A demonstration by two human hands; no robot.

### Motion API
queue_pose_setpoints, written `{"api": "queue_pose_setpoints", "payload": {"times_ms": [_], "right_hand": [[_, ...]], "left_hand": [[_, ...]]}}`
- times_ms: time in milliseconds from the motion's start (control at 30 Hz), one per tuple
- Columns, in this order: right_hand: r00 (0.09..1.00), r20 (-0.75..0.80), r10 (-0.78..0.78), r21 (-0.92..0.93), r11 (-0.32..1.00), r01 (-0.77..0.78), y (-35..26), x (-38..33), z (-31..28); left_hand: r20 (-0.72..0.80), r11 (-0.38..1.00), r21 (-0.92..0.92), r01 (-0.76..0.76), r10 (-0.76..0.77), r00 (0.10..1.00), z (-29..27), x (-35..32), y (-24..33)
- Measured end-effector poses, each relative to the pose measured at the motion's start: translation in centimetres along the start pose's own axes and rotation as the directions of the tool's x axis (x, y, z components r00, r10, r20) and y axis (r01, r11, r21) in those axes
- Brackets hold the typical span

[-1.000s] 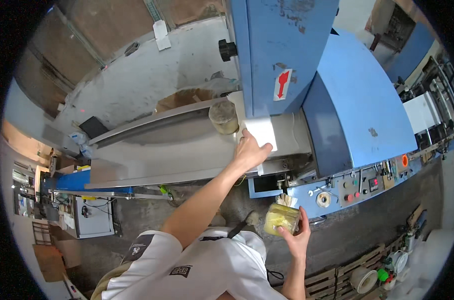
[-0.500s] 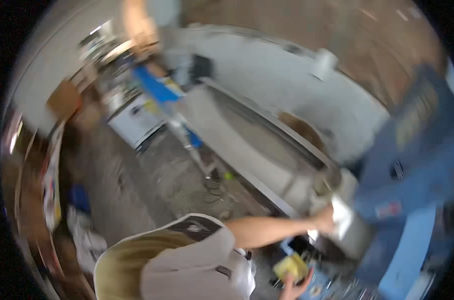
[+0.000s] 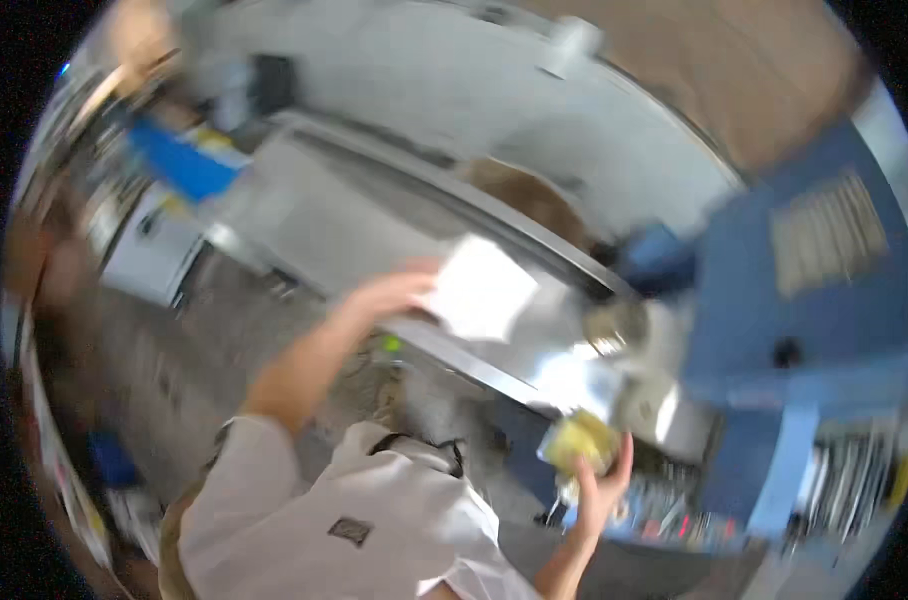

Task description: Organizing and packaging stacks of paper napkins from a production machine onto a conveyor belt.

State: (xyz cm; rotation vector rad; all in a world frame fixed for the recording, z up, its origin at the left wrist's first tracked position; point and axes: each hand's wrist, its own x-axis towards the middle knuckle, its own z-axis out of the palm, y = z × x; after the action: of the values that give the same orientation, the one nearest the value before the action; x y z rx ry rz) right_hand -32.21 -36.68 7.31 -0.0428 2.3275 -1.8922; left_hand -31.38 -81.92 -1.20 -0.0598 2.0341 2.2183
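Observation:
My left hand (image 3: 412, 286) grips the edge of a white square piece (image 3: 486, 288) that looks like a sheet or flat packet, its details lost to blur. It is over a long grey metal counter (image 3: 309, 205) with raised edges. My right hand (image 3: 600, 488), lower right, is curled around a blurred yellow object (image 3: 584, 440) in front of the counter's right end. What kind of thing it is cannot be made out. A shiny round metal container (image 3: 614, 328) stands just beyond it.
At the right rises a blue metal cabinet or machine (image 3: 744, 320) with a pale panel. Below it a rack of small tools (image 3: 664, 510) shows. A brown rounded thing (image 3: 524, 195) sits behind the counter. A blue flat item (image 3: 179, 160) and white box (image 3: 154, 250) are at the left.
My left hand has moved left along the counter with the white piece, away from its right end. My right hand has come up with the yellow object. The view has turned.

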Motion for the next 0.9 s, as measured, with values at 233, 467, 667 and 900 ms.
{"api": "queue_pose_setpoints", "payload": {"times_ms": [233, 467, 667, 900], "right_hand": [[0.953, -0.113, -0.281, -0.479, 0.856, 0.195, -2.8, 5.1, 3.0], [0.947, -0.185, -0.262, -0.837, 0.548, -0.011, 0.3, 8.0, 1.4], [0.925, -0.214, -0.313, -0.86, 0.51, -0.027, 1.9, 8.6, 0.9], [0.89, -0.243, -0.386, -0.847, 0.531, -0.001, 2.2, 8.3, 0.6]], "left_hand": [[-0.084, 0.931, -0.277, 0.239, -0.271, 0.959, -17.8, -5.9, 1.2], [-0.453, 0.918, 0.232, 0.323, -0.192, 0.87, -26.5, -8.8, 0.4], [-0.595, 0.919, 0.393, 0.022, 0.236, 0.769, -16.4, -7.5, 7.6], [-0.431, 0.958, 0.287, -0.015, 0.143, 0.891, -2.7, -1.8, 9.1]]}}
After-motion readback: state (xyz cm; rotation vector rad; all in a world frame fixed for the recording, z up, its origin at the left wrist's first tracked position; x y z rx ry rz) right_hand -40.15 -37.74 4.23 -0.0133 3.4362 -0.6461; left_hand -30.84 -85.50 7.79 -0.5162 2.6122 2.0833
